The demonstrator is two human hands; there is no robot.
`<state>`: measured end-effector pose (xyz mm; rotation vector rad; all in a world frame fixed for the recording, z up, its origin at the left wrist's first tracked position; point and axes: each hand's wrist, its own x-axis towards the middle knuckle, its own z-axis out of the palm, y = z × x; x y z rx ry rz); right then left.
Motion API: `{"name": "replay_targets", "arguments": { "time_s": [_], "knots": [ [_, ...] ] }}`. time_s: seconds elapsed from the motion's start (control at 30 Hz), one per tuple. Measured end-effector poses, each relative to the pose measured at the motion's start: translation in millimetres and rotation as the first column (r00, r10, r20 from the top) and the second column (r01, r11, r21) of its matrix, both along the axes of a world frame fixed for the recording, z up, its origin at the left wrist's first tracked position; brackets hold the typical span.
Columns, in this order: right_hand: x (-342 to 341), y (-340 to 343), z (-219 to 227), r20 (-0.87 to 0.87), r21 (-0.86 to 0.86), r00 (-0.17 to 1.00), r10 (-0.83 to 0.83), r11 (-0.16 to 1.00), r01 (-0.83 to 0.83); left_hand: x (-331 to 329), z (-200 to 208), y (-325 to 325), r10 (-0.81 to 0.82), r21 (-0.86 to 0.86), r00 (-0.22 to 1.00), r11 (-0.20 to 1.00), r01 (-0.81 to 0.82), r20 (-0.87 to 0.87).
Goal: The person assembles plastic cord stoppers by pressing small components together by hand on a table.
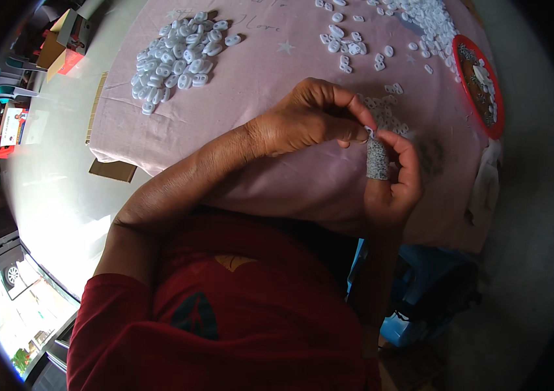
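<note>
Over the table my two hands meet at their fingertips. My left hand (309,118) is closed, its thumb and forefinger pinching a small white plastic piece (369,131). On the other side of that piece, the fingers of my right hand (404,173) press in on it. A speckled grey sleeve (376,159) covers the right thumb. Most of the white piece is hidden between the fingertips. Just behind my hands lies a loose group of small white pieces (391,120). Farther left sits a heap of glossy white oval pieces (182,55), some showing two holes.
A pink cloth (277,78) covers the table. At the far right spreads a big pile of white pieces (430,23), with a red round tray (499,107) of small parts at the edge. A blue stool (400,329) stands below; an open carton (62,42) is at far left.
</note>
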<state>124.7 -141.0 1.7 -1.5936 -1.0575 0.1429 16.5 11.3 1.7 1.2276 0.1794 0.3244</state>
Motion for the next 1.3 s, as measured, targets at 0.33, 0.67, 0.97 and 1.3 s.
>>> {"name": "replay_targets", "arguments": {
  "time_s": [0.33, 0.67, 0.97, 1.3],
  "knots": [
    [1.7, -7.9, 6.4, 0.012, -0.176, 0.999, 0.051, 0.983, -0.048, -1.7, 4.7, 1.7, -0.013, -0.05, 0.992, 0.999, 0.006, -0.126],
    [0.8, 0.7, 3.8, 0.309, -0.103, 0.951, 0.006, 0.994, 0.027, -3.4, 1.2, 1.6, -0.026, -0.034, 0.996, 0.999, 0.023, -0.088],
    [1.1, 5.0, 0.4, 0.335, -0.056, 0.941, 0.037, 0.998, -0.019, -3.5, 3.6, 1.3, -0.02, -0.005, 0.992, 1.0, 0.02, -0.125],
    [17.7, -2.0, 14.6, 0.005, -0.161, 0.991, 0.136, 0.978, -0.133, -18.9, -0.3, 6.0, 0.128, -0.005, 0.989, 0.992, -0.129, -0.073]
  ]
}}
